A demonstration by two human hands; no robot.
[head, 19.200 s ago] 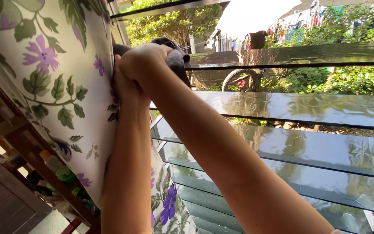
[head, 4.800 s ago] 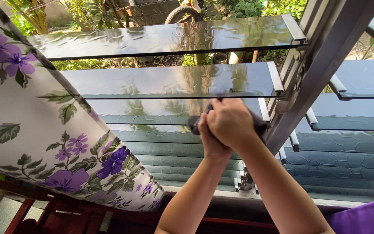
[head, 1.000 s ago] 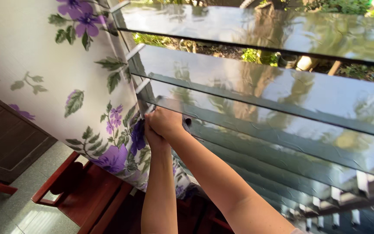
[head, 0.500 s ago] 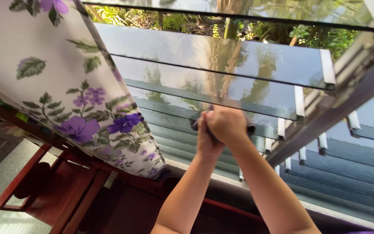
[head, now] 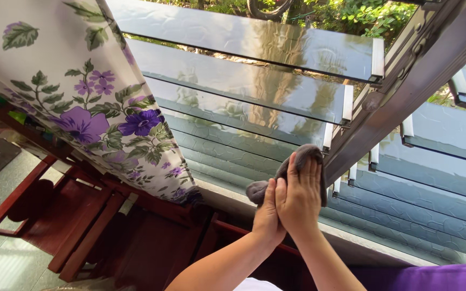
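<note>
Right hand [head: 300, 196] and left hand [head: 268, 213] pressed together, clamping grey cloth [head: 287, 172] around glass louvre slat [head: 233, 156]. Since half-second ago, cloth slid rightward, now beside window frame [head: 395, 102]; slat's end reached.

**Grey cloth on louvre glass**

Cloth [head: 297, 161]: dark grey, soft, bunched. Sits pressed against 1 glass slat [head: 233, 156] low in the louvre window, near the slat's right end by the metal clip. A loose fold bulges out at lower left; upper edge rounded.
</note>
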